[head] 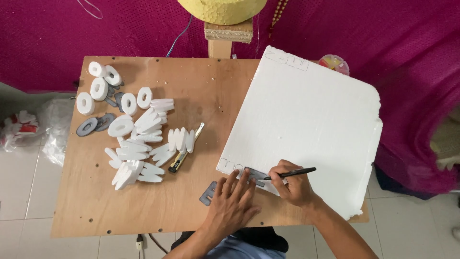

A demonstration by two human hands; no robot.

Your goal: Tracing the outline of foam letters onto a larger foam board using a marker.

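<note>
Stencil tracing on foam, near corner of the wooden table [96, 211].
Flat grey letter-shaped template [253, 174] lies across white foam sheet [306, 124]'s near-left edge, pinned by the flat, open left hand [233, 204]; right hand [295, 185] pinches a black pen [290, 173], tip touching the template's right end.

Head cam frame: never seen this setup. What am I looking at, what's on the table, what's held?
There is no machine here: one camera worn on a person's head looks down at their two bare hands. They work at a plywood table. The left hand lies flat, pressing a grey cut-out template against the near edge of a big white foam sheet. The right hand holds a black pen with its tip at the template. To the left lie a pile of white foam cut-outs, some of them ring-shaped, a few more grey templates and a yellow utility knife.
</note>
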